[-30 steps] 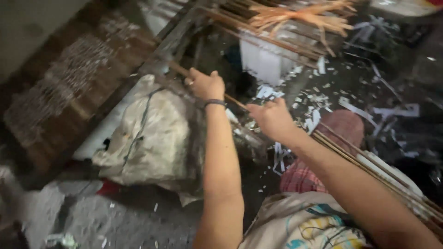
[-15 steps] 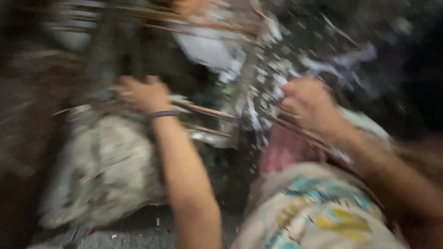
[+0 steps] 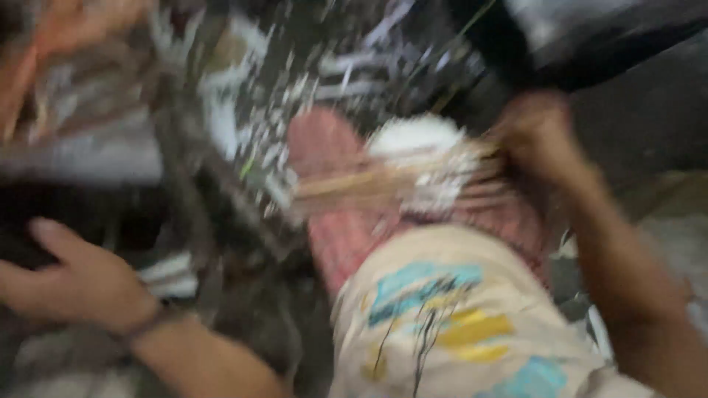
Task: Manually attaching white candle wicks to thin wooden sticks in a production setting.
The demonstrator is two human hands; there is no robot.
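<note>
A scrap-strewn floor [image 3: 332, 66] lay blurred beyond; the right hand [image 3: 535, 133] gripped thin sticks [image 3: 391, 180], while the left hand [image 3: 77, 276] spread open, empty.

We see little free room: our knee in printed cloth [image 3: 442, 324] fills the middle, the bundle of thin sticks [image 3: 391, 180] crosses above it, and white scraps litter the floor [image 3: 280, 110]. Between left hand [image 3: 81, 284] and knee lies a dark, blurred gap.
</note>
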